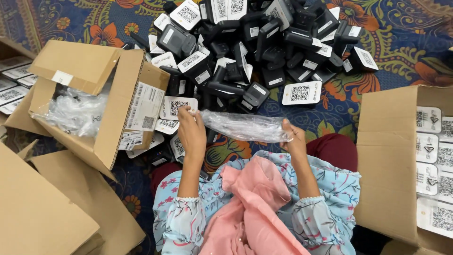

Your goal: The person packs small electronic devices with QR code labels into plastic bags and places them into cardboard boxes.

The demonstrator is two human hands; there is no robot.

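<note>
A clear plastic bag (243,126) is stretched sideways between my two hands, just above my lap. My left hand (190,134) pinches its left end and my right hand (293,140) grips its right end. Something dark seems to show through the right part of the bag; I cannot tell what. Beyond the bag lies a large heap of small black devices with white square-code labels (255,47) on a patterned floor cloth. One white-labelled piece (302,92) lies apart at the heap's near edge.
An open cardboard box (106,127) at the left holds crumpled clear plastic bags (78,111). Another cardboard box (389,160) at the right holds rows of white-labelled pieces (432,160). Flattened cardboard (42,212) lies at the lower left.
</note>
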